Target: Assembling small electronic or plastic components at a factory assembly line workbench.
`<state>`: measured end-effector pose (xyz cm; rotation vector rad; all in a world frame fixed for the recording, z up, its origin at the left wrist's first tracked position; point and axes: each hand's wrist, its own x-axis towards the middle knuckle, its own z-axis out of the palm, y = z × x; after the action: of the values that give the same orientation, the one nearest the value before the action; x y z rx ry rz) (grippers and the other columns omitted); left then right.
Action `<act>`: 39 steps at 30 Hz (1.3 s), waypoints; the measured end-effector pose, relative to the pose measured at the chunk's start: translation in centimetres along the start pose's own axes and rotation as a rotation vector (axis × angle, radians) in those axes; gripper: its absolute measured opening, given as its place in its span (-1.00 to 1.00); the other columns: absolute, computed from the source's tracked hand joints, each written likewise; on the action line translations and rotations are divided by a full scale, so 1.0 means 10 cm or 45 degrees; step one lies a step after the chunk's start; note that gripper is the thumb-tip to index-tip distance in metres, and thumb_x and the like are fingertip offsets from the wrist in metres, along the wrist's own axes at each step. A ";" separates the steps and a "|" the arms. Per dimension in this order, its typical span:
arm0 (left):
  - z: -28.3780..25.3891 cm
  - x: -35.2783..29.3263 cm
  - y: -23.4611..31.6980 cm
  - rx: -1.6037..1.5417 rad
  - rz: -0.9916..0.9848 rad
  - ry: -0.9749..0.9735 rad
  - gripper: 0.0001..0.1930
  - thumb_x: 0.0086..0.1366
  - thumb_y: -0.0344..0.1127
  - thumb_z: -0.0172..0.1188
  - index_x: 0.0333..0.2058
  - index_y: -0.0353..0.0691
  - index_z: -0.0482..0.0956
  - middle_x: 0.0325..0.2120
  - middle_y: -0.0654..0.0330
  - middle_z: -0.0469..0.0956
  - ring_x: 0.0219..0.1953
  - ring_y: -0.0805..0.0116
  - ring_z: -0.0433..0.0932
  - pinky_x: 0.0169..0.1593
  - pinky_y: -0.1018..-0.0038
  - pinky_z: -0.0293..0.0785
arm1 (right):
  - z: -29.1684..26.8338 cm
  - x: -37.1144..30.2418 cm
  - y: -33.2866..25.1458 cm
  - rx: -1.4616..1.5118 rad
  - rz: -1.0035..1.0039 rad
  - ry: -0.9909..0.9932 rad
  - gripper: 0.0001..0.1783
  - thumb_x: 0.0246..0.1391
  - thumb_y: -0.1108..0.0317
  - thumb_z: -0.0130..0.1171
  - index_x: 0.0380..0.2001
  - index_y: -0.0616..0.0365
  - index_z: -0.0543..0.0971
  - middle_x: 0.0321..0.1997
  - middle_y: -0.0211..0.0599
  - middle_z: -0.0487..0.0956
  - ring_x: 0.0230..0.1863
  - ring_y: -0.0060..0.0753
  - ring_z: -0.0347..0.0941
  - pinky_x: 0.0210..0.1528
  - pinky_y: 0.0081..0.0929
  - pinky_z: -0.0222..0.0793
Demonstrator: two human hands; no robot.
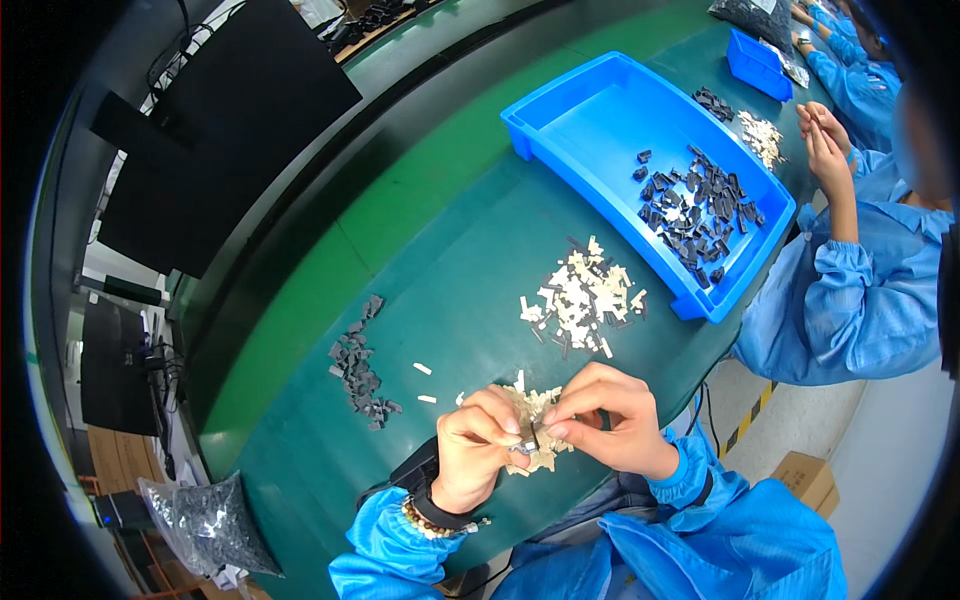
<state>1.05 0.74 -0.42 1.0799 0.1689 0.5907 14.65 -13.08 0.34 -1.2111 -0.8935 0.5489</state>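
Observation:
My left hand (478, 440) pinches a small dark plastic part (527, 444) between thumb and fingertips. Opposite it, my right hand (610, 415) is closed at the same part, its thumb and forefinger pressed together; what exactly those fingertips hold is too small to make out. Directly beneath both hands lies a pile of small cream-coloured pieces (545, 460), partly covered by them. Just beyond is a larger heap of cream and dark strips (585, 295). A scattered row of small black plastic parts (356, 372) lies to the left, with a few loose pale strips (423, 369) between.
A large blue tray (560, 88) holding many black parts stands at the back right. A co-worker (850, 270) in blue sits to the right. A clear bag of dark parts (215, 525) lies at the left table end. Dark monitors (230, 130) stand behind the green table (300, 430).

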 end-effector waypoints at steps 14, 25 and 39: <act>-0.06 -0.03 0.03 0.089 -0.054 -0.022 -0.77 -0.03 -0.71 0.42 -0.52 -0.24 0.59 -0.37 0.17 0.55 -0.23 0.33 0.53 -0.14 0.42 0.51 | 0.05 0.00 0.03 -0.063 -0.150 0.006 -0.75 -0.14 0.55 0.50 -0.30 0.12 0.77 -0.35 -0.32 0.65 -0.43 -0.56 0.51 -0.50 -0.64 0.32; -0.01 -0.06 0.00 -0.021 -0.190 -0.029 -0.78 0.05 -0.70 0.40 -0.47 -0.24 0.58 -0.26 0.23 0.49 -0.19 0.48 0.53 -0.13 0.51 0.53 | 0.05 -0.08 -0.02 -0.114 -0.041 0.000 -0.81 -0.08 0.55 0.43 -0.32 0.16 0.72 -0.38 -0.39 0.59 -0.59 -0.78 0.25 -0.58 -0.71 0.05; -0.01 0.01 -0.04 -0.110 -0.228 -0.059 -0.74 0.14 -0.60 0.41 -0.45 -0.21 0.45 -0.27 0.29 0.41 -0.22 0.56 0.49 -0.15 0.56 0.50 | 0.11 -0.01 0.03 -0.193 -0.099 -0.071 -0.87 0.10 0.48 0.29 -0.26 0.25 0.66 -0.38 -0.34 0.55 -0.57 -0.71 0.31 -0.54 -0.68 0.16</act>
<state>1.28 0.71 -0.83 0.9822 0.1958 0.4080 13.70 -12.47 0.11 -1.2967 -1.0402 0.4609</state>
